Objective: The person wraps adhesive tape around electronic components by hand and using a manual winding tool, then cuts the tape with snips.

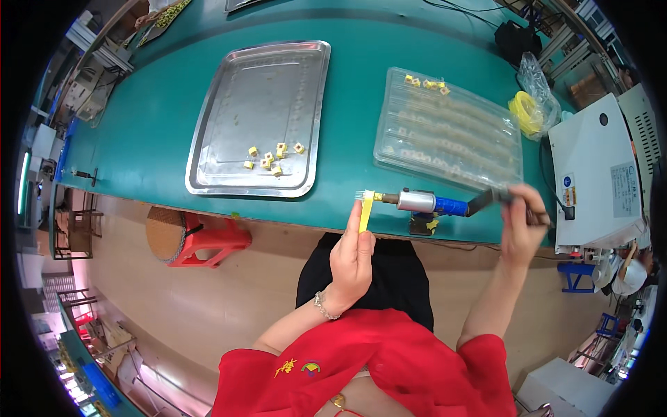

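My left hand (353,258) is at the table's front edge, its thumb and fingers closed on a strip of yellow tape (365,217). The strip runs up to a small yellow-wrapped part with thin pins (361,195) on the spindle tip of a hand-crank winder (415,201). This winder has a silver body and a blue section, and is fixed near the edge. To the right, my right hand (522,226) is closed round the winder's dark crank handle (538,218); the hand and crank are somewhat smeared by motion.
A metal tray (258,80) with several small yellow parts (266,163) lies left of centre. Right of it sits a clear plastic tray stack (451,135) holding rows of parts. A white machine (594,177), a yellow tape roll (526,115) and a red stool (219,243) stand around.
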{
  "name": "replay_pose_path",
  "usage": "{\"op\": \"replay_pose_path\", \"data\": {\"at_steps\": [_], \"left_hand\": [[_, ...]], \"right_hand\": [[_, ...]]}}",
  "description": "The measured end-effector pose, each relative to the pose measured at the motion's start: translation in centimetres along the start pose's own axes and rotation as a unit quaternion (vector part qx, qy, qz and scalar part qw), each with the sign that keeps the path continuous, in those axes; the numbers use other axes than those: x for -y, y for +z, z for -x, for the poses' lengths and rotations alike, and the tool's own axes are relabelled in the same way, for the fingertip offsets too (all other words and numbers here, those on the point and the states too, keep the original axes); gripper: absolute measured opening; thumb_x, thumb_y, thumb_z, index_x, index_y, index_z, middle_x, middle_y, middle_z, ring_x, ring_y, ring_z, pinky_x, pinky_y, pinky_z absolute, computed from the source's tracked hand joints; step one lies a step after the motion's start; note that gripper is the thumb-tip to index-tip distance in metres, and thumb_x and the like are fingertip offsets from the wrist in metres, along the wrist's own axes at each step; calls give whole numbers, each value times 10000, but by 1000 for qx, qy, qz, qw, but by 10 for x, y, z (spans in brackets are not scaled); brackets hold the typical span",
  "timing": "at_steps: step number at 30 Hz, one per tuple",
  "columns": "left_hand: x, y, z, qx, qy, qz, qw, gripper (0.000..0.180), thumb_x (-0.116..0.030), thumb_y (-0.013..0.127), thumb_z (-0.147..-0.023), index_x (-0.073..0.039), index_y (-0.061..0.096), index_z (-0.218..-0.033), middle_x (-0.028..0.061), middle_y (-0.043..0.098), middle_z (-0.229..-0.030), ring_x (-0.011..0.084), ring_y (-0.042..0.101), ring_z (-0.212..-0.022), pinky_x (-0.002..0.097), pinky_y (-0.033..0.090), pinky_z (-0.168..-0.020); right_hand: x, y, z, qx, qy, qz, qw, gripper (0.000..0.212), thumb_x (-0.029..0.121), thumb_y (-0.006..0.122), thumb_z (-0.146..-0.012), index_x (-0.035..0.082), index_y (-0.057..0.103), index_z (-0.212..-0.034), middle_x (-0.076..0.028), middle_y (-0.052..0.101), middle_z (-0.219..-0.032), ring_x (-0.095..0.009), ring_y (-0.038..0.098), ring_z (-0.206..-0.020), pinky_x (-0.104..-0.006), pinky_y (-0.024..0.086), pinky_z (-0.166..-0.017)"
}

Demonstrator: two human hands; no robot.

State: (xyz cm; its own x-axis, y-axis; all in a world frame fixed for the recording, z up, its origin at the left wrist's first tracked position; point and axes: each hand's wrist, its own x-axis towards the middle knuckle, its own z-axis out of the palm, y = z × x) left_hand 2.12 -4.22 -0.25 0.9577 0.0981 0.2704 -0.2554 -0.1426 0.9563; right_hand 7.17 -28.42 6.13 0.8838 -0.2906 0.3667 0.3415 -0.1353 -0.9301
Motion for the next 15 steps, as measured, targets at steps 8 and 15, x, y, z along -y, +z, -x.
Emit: {"op": "replay_pose_path", "data": {"at_steps": [8,15], "left_hand": [[1,2,-4,1,-25,-11,1000,435,-81,375,-949,56,293,-1354,12,441,-612,82,411,-525,213,355,-500],[5,4,-9,4,-50,58,997,427,-101,377,-956,64,307,-1344,7,432,-623,70,389,-529,210,336,-488]], "right_hand": [[3,-29,39,169,111,89,975,101,56,570,-829,-12,643,-842,-22,573,-695,-48,486,-594,-179,339,-504],[-43,-1,-14,80,66,125,987,123,104,619,-845,13,634,-925,10,554,-714,-45,436,-605,-174,326,-529]]}}
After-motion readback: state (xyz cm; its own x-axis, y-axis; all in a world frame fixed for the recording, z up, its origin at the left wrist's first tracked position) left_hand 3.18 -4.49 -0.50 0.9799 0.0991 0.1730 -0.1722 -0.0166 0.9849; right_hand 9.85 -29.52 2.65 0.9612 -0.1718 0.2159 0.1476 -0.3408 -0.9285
